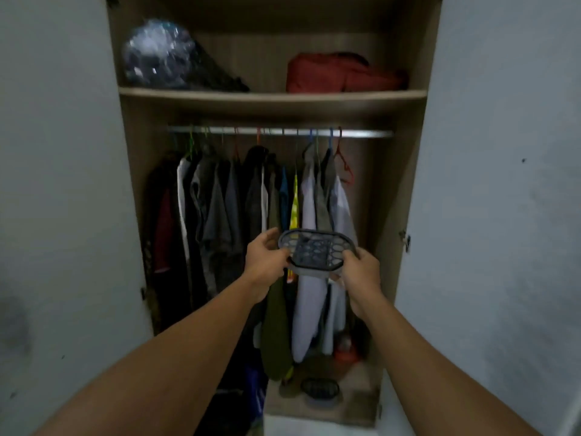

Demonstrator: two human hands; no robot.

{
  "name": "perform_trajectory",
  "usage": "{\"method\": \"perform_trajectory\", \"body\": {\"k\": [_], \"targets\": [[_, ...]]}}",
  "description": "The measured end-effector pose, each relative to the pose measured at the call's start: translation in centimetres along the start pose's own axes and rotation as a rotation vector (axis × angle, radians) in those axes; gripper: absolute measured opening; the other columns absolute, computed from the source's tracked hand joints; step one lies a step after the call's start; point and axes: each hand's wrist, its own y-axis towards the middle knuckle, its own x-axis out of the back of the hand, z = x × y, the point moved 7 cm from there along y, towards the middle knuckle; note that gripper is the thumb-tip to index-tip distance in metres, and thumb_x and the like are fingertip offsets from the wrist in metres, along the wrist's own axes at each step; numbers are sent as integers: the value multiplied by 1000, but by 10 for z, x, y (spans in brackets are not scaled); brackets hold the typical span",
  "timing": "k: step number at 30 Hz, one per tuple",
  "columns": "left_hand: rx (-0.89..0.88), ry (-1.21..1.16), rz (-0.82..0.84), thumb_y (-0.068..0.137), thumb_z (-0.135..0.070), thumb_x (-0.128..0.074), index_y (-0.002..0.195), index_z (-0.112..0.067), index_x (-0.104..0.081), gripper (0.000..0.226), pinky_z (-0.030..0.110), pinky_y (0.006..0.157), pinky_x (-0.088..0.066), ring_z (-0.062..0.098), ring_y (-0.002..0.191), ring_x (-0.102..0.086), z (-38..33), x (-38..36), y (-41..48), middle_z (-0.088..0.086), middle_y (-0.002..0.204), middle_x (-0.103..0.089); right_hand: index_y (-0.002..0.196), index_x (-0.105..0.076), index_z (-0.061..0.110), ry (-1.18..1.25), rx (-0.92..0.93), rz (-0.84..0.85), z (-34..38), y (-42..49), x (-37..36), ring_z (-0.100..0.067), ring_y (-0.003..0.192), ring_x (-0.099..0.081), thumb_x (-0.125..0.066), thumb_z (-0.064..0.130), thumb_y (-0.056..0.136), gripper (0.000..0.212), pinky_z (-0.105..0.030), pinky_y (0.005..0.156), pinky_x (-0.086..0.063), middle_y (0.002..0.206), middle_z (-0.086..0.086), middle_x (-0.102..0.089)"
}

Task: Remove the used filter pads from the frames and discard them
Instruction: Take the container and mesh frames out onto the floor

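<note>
I hold a dark oval filter frame (316, 250) with a perforated lid out in front of me, level with the hanging clothes. My left hand (265, 258) grips its left end and my right hand (361, 267) grips its right front corner. A pale layer shows under the frame's front rim; I cannot tell whether it is the pad. A second dark oval frame (320, 388) lies on the wardrobe floor (355, 401) below.
An open wardrobe faces me, its doors (63, 184) swung out on both sides. Clothes (220, 221) hang from a rail (283, 131). On the shelf (273, 95) sit a plastic-wrapped bundle (160, 55) and a red bag (339, 73). An orange object (345, 354) stands on the floor.
</note>
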Motion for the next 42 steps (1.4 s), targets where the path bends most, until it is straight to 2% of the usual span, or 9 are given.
{"method": "perform_trajectory", "body": {"k": [5,11,15,20,25,31,35,40,42], "targets": [[222,139,42,96,-7,-60,126,-10,-61,30,15,43,-50,23,83,-65,153,0,-58,10,113,-69,109,-68,14,-72,-213,-63,-155,-62,42,-22,86,-69,-50,7,98,22,-33,69,-59,95,-5,-72],[529,199,65,92,-6,-65,110,-8,-67,18,16,43,-49,18,67,-64,360,1,-174,9,97,-71,93,-67,24,-267,-420,-83,-355,-154,109,-24,90,-70,-54,2,86,27,-50,85,-58,95,-3,-73],[722,274,85,91,-19,-66,110,-14,-67,19,24,56,-51,26,80,-70,500,7,-261,6,98,-73,116,-63,14,-309,-588,-79,-492,-230,148,-22,94,-69,-56,2,89,31,-41,84,-59,105,-3,-70],[976,278,88,94,-18,-61,100,-18,-66,8,20,48,-48,28,84,-72,656,15,-377,6,94,-72,94,-67,22,-417,-722,-93,-639,-328,194,-17,87,-68,-54,9,87,20,-36,77,-59,93,4,-71],[1174,334,68,94,-18,-59,108,-17,-66,15,26,51,-47,28,81,-73,803,29,-498,9,96,-73,117,-60,16,-486,-922,-74,-789,-434,245,-16,102,-62,-60,12,86,31,-35,89,-55,112,1,-65],[1353,238,6,96,-13,-48,108,-23,-64,23,36,73,-49,27,85,-69,921,29,-608,1,90,-67,124,-54,14,-633,-1066,15,-916,-516,298,-17,102,-59,-60,8,87,38,-35,91,-52,114,-1,-60],[1380,179,-24,96,-17,-46,111,-25,-66,26,34,73,-49,25,89,-69,979,18,-644,0,94,-68,125,-54,13,-659,-1072,25,-971,-542,325,-19,107,-60,-60,11,87,39,-38,94,-53,113,1,-61],[1390,152,-28,95,-18,-47,89,-33,-61,22,40,80,-53,27,95,-67,1022,0,-656,-1,97,-65,136,-51,16,-669,-1086,65,-1014,-549,347,-21,108,-62,-60,16,88,50,-46,98,-51,121,-7,-64],[1398,131,-41,94,-20,-50,96,-29,-63,15,41,82,-53,28,99,-67,1032,-4,-654,0,99,-66,141,-48,16,-668,-1087,77,-1023,-544,351,-22,113,-60,-60,17,88,54,-47,101,-49,127,-8,-61]]}}
